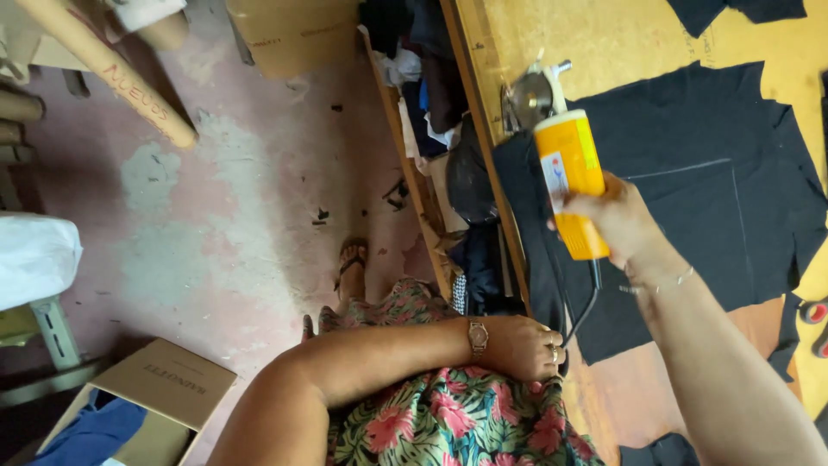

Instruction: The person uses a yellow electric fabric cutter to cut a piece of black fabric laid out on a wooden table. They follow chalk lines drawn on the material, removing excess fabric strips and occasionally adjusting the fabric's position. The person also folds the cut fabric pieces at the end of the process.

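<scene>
The right hand (623, 223) is wrapped around the yellow body of an electric rotary fabric cutter (565, 173), fingers curled tight on the housing. The cutter's round blade (528, 98) stands at the near edge of the black fabric (699, 198), which lies flat on the yellow-brown cutting table (621, 39) and carries thin chalk lines. A rectangular label with red and blue print sits on the cutter housing, facing the camera. A black power cord (585, 311) runs from the cutter's rear end toward the left hand (526, 345). The left hand is closed loosely at the table edge, touching the fabric's lower corner; it wears rings and a wristwatch.

Below the table edge, a shelf (427, 198) holds bundled dark and white textile scraps. On the floor: an open brown cardboard box (164, 380) with printing on its flap, containing blue cloth, at lower left; a second cardboard box (293, 34) at top centre; a long cardboard tube (112, 78) with red handwriting lying diagonally at upper left. A white-wrapped bundle (34, 259) rests at the left margin.
</scene>
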